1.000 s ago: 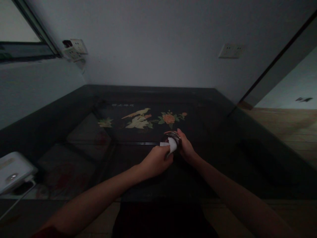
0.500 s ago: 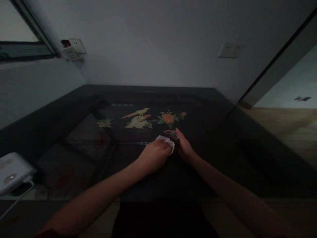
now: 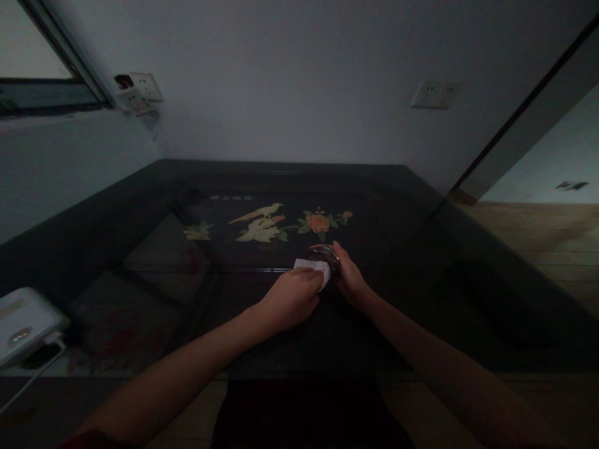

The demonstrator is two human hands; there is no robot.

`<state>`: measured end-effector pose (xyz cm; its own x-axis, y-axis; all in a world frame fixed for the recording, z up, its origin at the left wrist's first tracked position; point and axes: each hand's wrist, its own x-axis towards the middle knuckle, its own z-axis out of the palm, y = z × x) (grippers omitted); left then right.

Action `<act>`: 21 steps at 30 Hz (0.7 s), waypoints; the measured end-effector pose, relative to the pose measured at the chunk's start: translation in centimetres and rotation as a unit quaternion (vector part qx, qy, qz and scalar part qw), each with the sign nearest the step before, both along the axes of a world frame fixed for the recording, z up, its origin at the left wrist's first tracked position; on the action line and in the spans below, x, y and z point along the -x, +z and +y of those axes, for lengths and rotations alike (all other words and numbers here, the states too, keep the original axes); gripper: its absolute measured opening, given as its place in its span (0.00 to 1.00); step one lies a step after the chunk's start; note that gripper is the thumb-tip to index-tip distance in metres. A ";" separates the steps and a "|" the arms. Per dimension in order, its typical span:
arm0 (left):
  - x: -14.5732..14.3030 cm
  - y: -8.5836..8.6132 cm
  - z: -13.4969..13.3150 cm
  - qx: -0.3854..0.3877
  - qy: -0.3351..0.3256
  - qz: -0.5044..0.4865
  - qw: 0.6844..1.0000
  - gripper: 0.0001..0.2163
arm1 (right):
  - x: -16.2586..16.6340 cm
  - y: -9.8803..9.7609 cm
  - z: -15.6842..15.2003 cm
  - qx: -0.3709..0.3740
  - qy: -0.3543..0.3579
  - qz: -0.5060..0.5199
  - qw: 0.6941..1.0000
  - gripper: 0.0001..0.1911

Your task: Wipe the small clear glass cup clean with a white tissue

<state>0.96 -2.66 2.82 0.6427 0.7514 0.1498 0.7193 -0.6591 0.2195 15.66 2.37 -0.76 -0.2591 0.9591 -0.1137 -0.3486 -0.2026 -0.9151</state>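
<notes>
My left hand [image 3: 294,298] pinches a white tissue [image 3: 306,264] and presses it against the near left side of a small round, shiny object [image 3: 324,252]. That object looks like a glass dish with a glinting rim, but the dim light hides its exact kind. On its right side my right hand [image 3: 350,274] is wrapped round it, with the thumb side up. Both hands are close together over the middle of a dark glossy table [image 3: 262,330]. Just beyond them lies a picture of a bird and orange flowers [image 3: 317,223] in the tabletop.
A white box-shaped device [image 3: 28,321] with a cable stands at the table's left edge. Wall sockets [image 3: 436,95] are on the wall behind, with more sockets [image 3: 140,92] in the left corner. A dark flat shape [image 3: 505,305] lies at the right.
My left hand and the tissue have shifted slightly, and more of the round object's rim shows. My right hand keeps its hold in nearly the same place.
</notes>
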 end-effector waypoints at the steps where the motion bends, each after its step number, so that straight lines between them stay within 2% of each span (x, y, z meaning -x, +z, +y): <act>1: 0.0 0.2 0.0 0.035 0.012 -0.022 0.999 0.07 | 0.0 0.1 -0.1 0.000 0.001 0.002 1.000 0.24; 4: -0.2 0.2 0.0 0.140 0.048 -0.138 0.979 0.06 | -0.1 0.2 -0.1 0.003 0.001 0.010 1.000 0.24; 7: -0.4 -0.1 0.2 0.252 0.055 -0.272 0.927 0.10 | 0.0 0.2 0.0 0.004 -0.009 0.010 1.000 0.24; 9: -0.5 -0.3 0.3 0.288 0.060 -0.313 0.903 0.11 | 0.0 0.1 0.1 0.006 -0.014 0.012 1.000 0.24; 10: -0.5 -0.3 0.3 0.282 0.064 -0.311 0.905 0.11 | 0.0 0.1 0.1 0.006 -0.013 0.012 1.000 0.24; 13: -0.3 -0.2 0.3 0.196 0.059 -0.217 0.954 0.09 | 0.0 0.1 0.1 0.005 -0.008 0.008 1.000 0.24; 16: 0.0 -0.1 0.4 0.066 0.006 -0.074 0.995 0.08 | 0.0 0.0 0.0 0.000 -0.004 -0.001 1.000 0.25; 19: 0.3 -0.3 0.6 -0.063 -0.048 -0.004 0.997 0.10 | 0.0 -0.3 0.1 -0.021 -0.007 -0.003 1.000 0.25; 21: 0.5 -0.8 0.8 -0.124 -0.053 0.012 0.991 0.12 | 0.0 -0.5 0.3 -0.022 -0.009 0.002 1.000 0.25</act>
<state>0.50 -1.88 2.00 0.7212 0.6220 0.3051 0.6469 -0.7622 0.0246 15.62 2.62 -1.21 -0.2428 0.9675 -0.0714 -0.3548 -0.1570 -0.9216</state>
